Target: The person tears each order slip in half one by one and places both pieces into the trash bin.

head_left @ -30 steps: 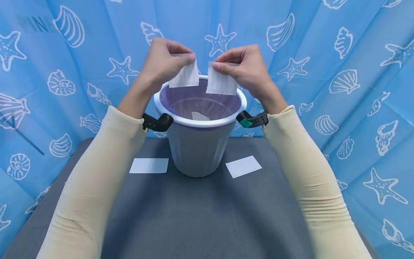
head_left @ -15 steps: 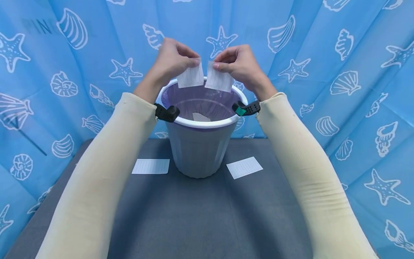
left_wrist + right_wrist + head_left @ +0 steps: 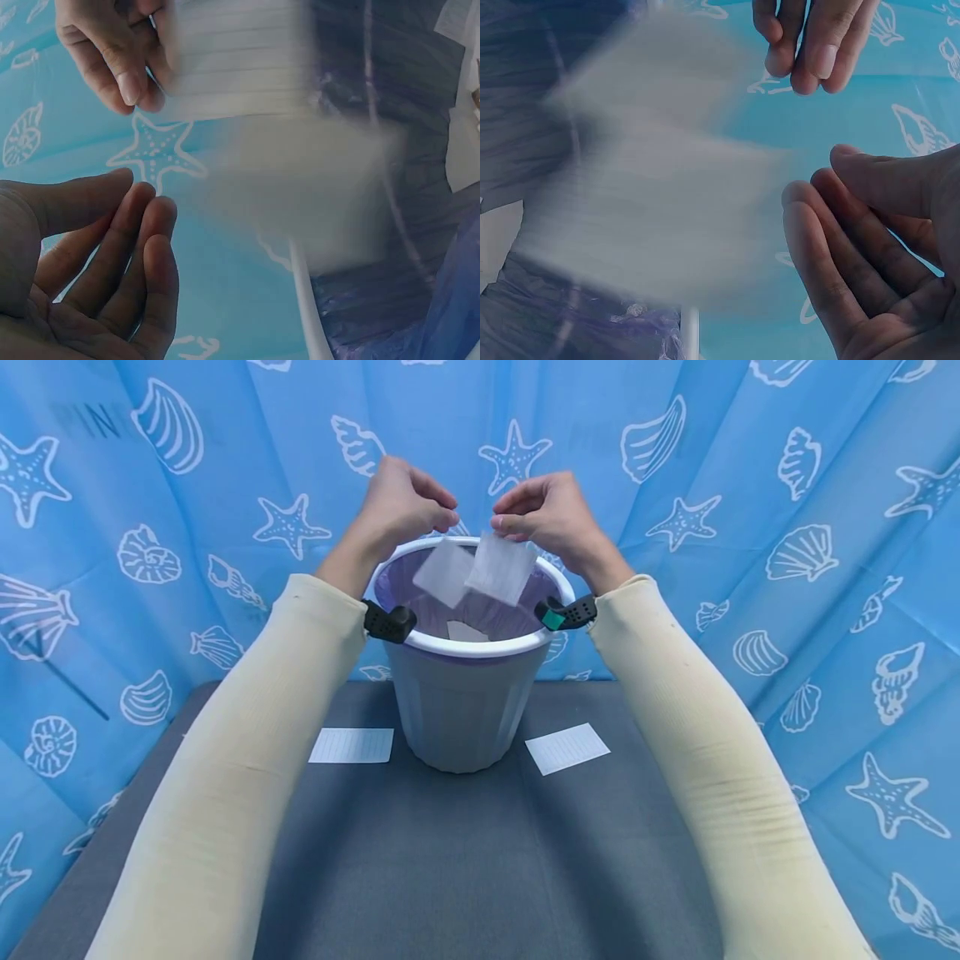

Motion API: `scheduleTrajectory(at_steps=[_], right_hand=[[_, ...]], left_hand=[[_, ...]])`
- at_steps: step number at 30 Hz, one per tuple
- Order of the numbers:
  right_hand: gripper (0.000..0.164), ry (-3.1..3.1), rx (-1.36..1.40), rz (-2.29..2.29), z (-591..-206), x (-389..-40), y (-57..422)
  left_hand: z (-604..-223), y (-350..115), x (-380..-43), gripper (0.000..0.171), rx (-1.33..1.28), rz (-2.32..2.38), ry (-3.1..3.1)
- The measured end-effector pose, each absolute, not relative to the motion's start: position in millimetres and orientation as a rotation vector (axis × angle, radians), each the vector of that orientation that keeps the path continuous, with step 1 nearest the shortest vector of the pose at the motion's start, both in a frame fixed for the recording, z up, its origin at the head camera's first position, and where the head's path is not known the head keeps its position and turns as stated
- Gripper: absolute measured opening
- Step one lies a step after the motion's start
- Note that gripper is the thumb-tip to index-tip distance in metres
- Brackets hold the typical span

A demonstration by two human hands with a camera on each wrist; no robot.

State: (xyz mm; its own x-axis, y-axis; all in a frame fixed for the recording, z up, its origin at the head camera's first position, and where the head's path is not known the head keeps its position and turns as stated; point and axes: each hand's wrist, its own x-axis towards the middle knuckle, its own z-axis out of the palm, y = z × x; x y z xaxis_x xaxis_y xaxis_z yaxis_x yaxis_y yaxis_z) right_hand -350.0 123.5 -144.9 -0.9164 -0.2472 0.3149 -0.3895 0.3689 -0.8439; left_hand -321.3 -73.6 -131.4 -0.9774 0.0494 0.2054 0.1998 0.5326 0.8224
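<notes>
Two torn pieces of lined paper are in mid-air over the mouth of a grey trash bin (image 3: 459,714). The left paper piece (image 3: 446,572) tilts below my left hand (image 3: 405,508), whose thumb and fingertips come close together with nothing between them. Just under the fingertips of my right hand (image 3: 552,518) is the right paper piece (image 3: 501,570). In the right wrist view that blurred piece (image 3: 652,217) is apart from the right thumb and fingers, which are slightly parted. Deeper in the bin, another scrap of paper (image 3: 467,632) lies on the purple liner (image 3: 420,603).
On the dark grey table (image 3: 465,852), one lined paper slip (image 3: 351,746) lies left of the bin and another slip (image 3: 567,748) lies to its right. A blue curtain (image 3: 225,460) with white shells and starfish hangs close behind the bin.
The left hand moved right toward the other. Both hands have let go of their paper pieces, which have dropped from the fingers and tilted toward the bin.
</notes>
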Motion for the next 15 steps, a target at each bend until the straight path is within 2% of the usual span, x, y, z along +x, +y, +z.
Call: scheduleTrajectory(at_steps=[15], right_hand=[[0.029, -2.458, 0.671, 1.681, -153.8, -327.7, 136.5]], left_hand=[[-139.7, -84.8, -305.2, 0.030, -0.334, -1.455, -2.558]])
